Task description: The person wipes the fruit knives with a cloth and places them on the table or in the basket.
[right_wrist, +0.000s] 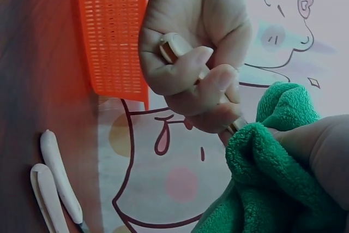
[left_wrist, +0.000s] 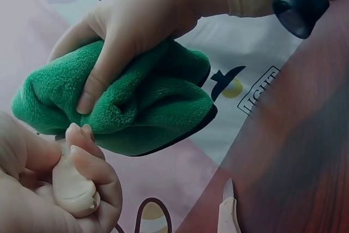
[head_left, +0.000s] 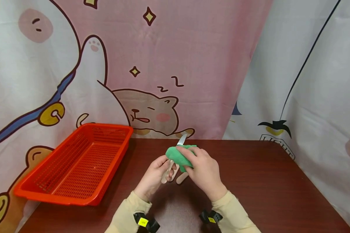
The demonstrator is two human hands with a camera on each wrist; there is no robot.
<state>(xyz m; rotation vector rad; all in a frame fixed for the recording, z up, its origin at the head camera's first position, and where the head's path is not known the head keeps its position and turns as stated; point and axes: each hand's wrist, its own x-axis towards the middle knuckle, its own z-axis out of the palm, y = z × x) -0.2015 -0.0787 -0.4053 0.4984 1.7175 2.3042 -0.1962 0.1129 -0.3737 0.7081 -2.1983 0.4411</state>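
Note:
My left hand (head_left: 156,173) grips a knife by its pale handle (left_wrist: 73,186), fingers curled round it. In the right hand (head_left: 205,170) is a green cloth (head_left: 176,156), folded over the knife's blade (head_left: 181,139), whose tip shows beyond the cloth in the head view. The thumb of the right hand presses into the cloth's folds in the left wrist view. Most of the blade is hidden by the cloth. Below the hands, pale-handled knives (right_wrist: 60,175) lie on the table, side by side in the right wrist view; one shows a short pointed blade (left_wrist: 228,188) in the left wrist view.
An orange-red plastic basket (head_left: 128,139) with perforated walls stands on the left of the dark brown table (head_left: 265,181). Behind the table hangs a pink and white cartoon curtain (head_left: 192,64). A white printed sheet (head_left: 323,113) borders the right side.

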